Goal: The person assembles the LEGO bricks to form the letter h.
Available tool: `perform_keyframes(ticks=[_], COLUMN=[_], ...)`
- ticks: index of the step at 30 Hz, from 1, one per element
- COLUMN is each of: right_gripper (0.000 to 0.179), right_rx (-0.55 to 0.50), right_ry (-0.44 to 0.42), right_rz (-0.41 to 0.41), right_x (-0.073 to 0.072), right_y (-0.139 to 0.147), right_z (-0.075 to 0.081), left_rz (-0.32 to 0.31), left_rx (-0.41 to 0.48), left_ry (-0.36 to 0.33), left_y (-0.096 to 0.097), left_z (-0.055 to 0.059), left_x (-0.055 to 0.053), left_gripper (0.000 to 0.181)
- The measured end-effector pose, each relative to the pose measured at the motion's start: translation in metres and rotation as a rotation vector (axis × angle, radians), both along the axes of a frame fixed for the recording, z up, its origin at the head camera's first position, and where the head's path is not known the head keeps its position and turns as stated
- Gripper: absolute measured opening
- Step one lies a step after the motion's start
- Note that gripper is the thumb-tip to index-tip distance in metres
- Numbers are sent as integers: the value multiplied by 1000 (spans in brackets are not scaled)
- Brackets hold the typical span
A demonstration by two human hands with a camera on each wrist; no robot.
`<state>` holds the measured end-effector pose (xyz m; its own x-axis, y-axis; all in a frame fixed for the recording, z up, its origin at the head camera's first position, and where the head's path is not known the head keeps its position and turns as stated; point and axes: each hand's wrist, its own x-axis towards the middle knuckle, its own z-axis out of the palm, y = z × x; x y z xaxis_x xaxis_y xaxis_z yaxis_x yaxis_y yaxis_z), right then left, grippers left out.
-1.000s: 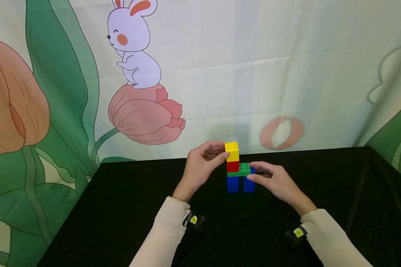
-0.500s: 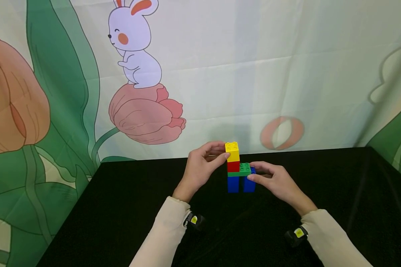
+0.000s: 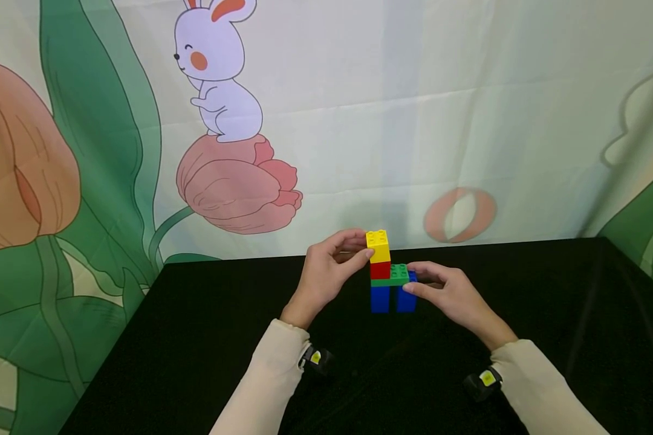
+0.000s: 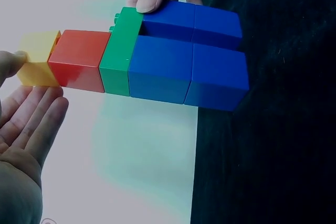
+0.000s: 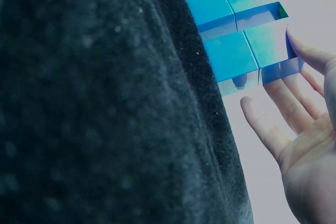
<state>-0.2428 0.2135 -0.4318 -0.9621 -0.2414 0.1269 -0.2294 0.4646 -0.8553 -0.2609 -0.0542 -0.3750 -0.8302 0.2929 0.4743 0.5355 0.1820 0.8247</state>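
A toy building-block structure stands upright on the black cloth. Two blue block columns, left (image 3: 380,299) and right (image 3: 406,300), carry a flat green block (image 3: 399,274) across them. On its left end sits a red block (image 3: 380,270), topped by a yellow block (image 3: 378,249). My left hand (image 3: 325,269) pinches the yellow block between thumb and fingers; a narrow slanted gap shows between yellow and red in the left wrist view. My right hand (image 3: 450,297) holds the upper blue block (image 5: 269,41) of the right column, its thumb on the near face.
The black-covered table (image 3: 223,350) reaches back to a hanging cloth (image 3: 549,139) printed with a rabbit and tulips. That cloth is close behind the blocks. Straps with small devices sit on both wrists, over pale sleeves (image 3: 261,374).
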Motion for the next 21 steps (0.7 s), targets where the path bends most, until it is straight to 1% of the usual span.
perform_keyframes(ticks=[11,18,21], right_gripper=[54,56,56], right_rx=[2,1,4], right_ry=[14,13,17], right_rz=[7,5,11], right_x=[2,3,2], right_y=[0,0,0], right_z=[2,3,2], left_rz=[4,-11,-6], left_rx=[-14,-48,-48], left_ry=[9,45,40], left_y=[0,2,2], left_z=[1,4,4], left_x=[1,2,3], left_gripper=[32,33,32])
